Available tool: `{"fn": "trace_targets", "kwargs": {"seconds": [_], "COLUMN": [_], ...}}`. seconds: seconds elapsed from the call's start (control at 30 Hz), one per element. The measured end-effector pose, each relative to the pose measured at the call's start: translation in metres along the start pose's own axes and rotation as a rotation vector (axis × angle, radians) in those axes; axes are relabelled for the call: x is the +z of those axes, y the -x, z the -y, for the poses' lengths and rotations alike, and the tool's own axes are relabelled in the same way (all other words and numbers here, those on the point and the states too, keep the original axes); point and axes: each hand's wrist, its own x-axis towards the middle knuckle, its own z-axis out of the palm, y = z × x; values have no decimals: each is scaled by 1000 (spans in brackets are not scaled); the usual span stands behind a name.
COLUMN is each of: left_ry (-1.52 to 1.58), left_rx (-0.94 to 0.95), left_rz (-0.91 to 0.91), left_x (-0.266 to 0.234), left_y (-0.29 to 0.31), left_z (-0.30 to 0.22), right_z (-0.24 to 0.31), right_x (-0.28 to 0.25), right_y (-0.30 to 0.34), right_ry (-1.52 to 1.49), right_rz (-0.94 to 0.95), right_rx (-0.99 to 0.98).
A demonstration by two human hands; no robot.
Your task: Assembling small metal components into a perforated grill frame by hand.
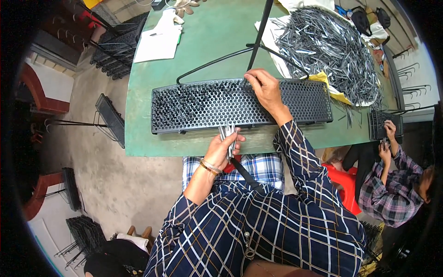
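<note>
Navy plaid shirt (258, 217) fills our foreground; a green surface (138, 143) bears our black perforated tray (300, 101), probably stiff, best held by its ends. Our right grip (266, 90) curls above it, whether pinching anything we cannot tell; our left grip (220, 150) clasps light-looking, likely slippery metallic strips (228, 134).

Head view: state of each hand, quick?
Left hand: closed around a bundle of thin strips.
Right hand: curled over the perforated rack; grip cannot be told.
</note>
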Motion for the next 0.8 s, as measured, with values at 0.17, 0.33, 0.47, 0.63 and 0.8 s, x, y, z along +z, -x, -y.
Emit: {"fn": "trace_targets", "kwargs": {"seconds": [0.17, 0.33, 0.47, 0.63, 0.8], "left_ry": [21, -14, -37, -42, -6], "left_rx": [-8, -22, -44, -51, 14], "left_rz": [16, 30, 39, 61, 55], "left_x": [1, 0, 1, 3, 1], "left_y": [0, 0, 1, 2, 1], "left_z": [-1, 0, 2, 1, 0], "right_z": [-4, 5, 3, -6, 17], "right_x": [4, 1, 2, 2, -3], "right_y": [6, 7, 7, 11, 16], "right_ry": [19, 41, 75, 129, -43], "right_rz": [47, 127, 138, 127, 129], "right_rx": [-70, -105, -149, -110, 79]}}
